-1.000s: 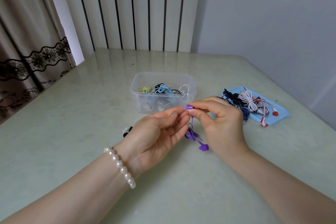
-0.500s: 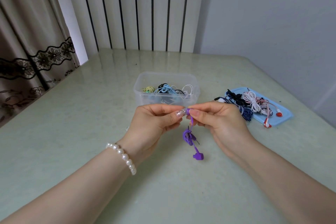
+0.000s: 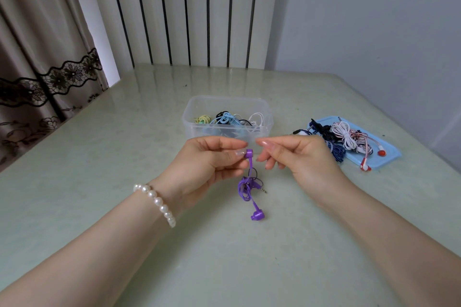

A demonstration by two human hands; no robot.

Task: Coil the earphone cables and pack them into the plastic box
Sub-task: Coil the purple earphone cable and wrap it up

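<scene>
The left hand (image 3: 212, 159) holds its grip closed on the purple earphones (image 3: 249, 182), thumb and forefinger pinching one earbud at the top, so that the tangled cable hangs below with the second earbud lowest and the metal plug poking out toward 3 o'clock. The right hand (image 3: 294, 157) hovers just beside it at 3 o'clock, its grip holding nothing: forefinger and thumb stretched toward the pinched earbud without touching it, the other fingers loosely curled. A pearl bracelet (image 3: 157, 203) circles the left wrist. Beyond the hands at 12 o'clock stands the clear plastic box (image 3: 199, 129) on the pale green counter (image 3: 99, 157), holding several bundled earphones already (yellow-green, light blue, black and white ones can be made out). At about 2 o'clock from the hands lies a blue lid (image 3: 389, 157), flat on the counter, with a heap of earphones (image 3: 346, 139) on it: dark blue and black at its near-left end, white in the middle, and a pair with red earbuds toward the right edge. A patterned curtain (image 3: 37, 82) hangs at 10 o'clock, and a white panel with dark vertical stripes (image 3: 189, 12) stands behind the counter's far edge.
</scene>
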